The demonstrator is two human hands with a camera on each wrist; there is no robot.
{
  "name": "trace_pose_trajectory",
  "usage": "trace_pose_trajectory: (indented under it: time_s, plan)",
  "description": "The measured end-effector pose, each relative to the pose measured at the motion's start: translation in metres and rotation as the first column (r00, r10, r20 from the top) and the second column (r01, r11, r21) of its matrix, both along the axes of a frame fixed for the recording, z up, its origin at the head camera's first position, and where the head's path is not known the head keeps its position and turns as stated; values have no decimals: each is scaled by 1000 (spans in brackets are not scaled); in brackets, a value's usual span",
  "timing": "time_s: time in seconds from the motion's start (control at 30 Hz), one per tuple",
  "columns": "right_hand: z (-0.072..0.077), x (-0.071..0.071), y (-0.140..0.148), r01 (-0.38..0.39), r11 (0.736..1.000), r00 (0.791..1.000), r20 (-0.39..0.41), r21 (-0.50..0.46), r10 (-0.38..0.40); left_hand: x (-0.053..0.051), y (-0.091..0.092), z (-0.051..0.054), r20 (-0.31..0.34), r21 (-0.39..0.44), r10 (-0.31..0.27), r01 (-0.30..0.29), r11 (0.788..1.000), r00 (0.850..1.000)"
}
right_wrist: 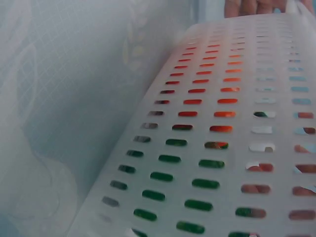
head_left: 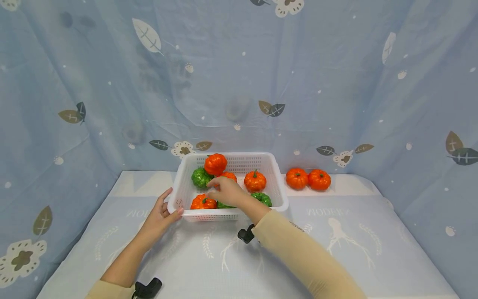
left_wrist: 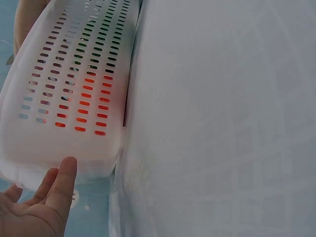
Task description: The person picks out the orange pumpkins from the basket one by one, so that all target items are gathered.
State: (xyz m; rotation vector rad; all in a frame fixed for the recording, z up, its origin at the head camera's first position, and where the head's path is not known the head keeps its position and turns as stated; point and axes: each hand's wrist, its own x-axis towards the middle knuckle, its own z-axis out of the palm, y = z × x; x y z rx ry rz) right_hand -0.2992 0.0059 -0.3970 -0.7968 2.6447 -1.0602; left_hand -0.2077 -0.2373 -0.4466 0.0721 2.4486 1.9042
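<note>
In the head view a white perforated basket [head_left: 279,182] holds several orange pumpkins and three green ones. My left hand [head_left: 158,218] is at its front left corner, thumb against the rim and fingers loosely spread; the left wrist view shows this hand [left_wrist: 42,210] beside the basket's end wall [left_wrist: 64,145]. Inside the basket, my right hand [head_left: 228,193] hovers with thumb and index finger apart, just above an orange pumpkin [head_left: 203,202] and partly over a green pumpkin [head_left: 225,205]. Its other fingers are hidden. The right wrist view shows mainly the basket's side [right_wrist: 197,138].
Two orange pumpkins [head_left: 296,178] [head_left: 319,180] sit side by side right of the basket. Another orange pumpkin [head_left: 215,164] rests high at the basket's back, by a green one [head_left: 201,178]. A patterned blue curtain [head_left: 239,83] hangs behind the cloth-covered table [head_left: 209,265].
</note>
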Motion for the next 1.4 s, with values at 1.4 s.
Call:
trace_pose_trajectory:
  time_s: [1.4]
  plan:
    - [-1, -25, -14, -147, 987, 988, 50, 60, 145, 0, -2, -4, -4, 1, -5, 5, 1000, 1000]
